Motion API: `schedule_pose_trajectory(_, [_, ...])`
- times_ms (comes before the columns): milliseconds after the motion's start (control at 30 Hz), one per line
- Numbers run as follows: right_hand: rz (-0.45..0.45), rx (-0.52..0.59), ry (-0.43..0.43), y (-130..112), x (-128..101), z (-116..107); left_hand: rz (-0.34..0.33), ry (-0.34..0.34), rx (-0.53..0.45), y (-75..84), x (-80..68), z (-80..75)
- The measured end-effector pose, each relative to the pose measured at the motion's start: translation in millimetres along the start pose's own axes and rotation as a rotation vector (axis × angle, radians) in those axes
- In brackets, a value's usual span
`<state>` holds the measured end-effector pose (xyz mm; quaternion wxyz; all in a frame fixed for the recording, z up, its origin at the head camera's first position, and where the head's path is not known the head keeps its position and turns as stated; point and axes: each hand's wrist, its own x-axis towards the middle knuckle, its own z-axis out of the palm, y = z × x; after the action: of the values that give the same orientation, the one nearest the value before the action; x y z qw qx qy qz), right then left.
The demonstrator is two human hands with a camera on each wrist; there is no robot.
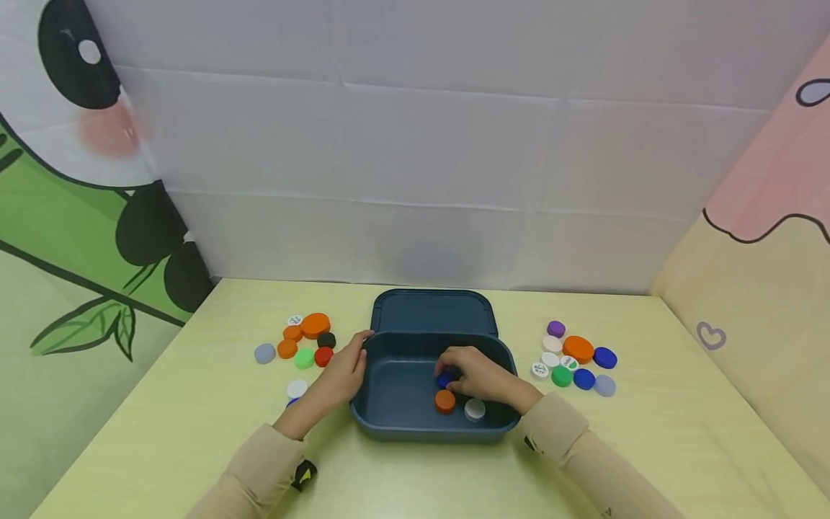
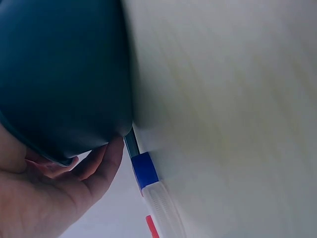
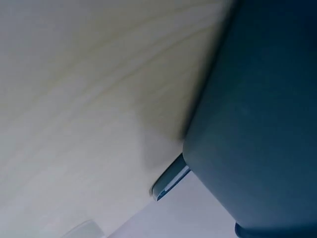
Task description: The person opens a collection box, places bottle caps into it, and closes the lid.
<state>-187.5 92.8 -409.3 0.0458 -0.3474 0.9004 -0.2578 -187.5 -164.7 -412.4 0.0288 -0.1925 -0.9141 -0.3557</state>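
Note:
A dark blue-green box [image 1: 397, 425] stands on the table, its inside facing up. My left hand [image 1: 341, 371] grips the box's left wall near the back corner; the left wrist view shows fingers [image 2: 106, 166] curled against the outer side. Reaching down inside, my right hand [image 1: 481, 373] pinches a blue bottle cap [image 1: 444, 380] close over the box floor, its fingertips partly hiding the cap. Beside it in the box lie an orange bottle cap [image 1: 444, 401] and a white bottle cap [image 1: 475, 410]. In the right wrist view only the box's outer wall [image 3: 257, 124] shows, no hand.
Behind the box lies a matching lid [image 1: 433, 311]. Loose caps in several colours lie on both sides, among them a large orange cap [image 1: 315, 325] left and another orange cap [image 1: 578, 349] right. A white cloth wall [image 1: 447, 158] closes the table's back edge.

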Motion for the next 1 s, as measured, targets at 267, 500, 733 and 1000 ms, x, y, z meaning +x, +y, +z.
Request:
schedule_pose_trajectory(267, [0.018,0.044,0.113,1,-9,-15,0.002,0.006,-0.004,0.1,-0.2,-0.2])
schedule_pose_trajectory(500, [0.055,0.106,0.24,8,-26,-38,0.005,0.01,0.005,-3.8,0.8,1.1])
schedule_pose_trajectory(733, [0.169,0.191,0.366,29,-49,-53,-0.005,-0.002,0.0,-4.3,1.3,2.0])
schedule_pose_trajectory(1000, [0.255,0.173,0.399,57,-73,-54,0.007,0.004,0.005,-3.8,1.7,2.3])
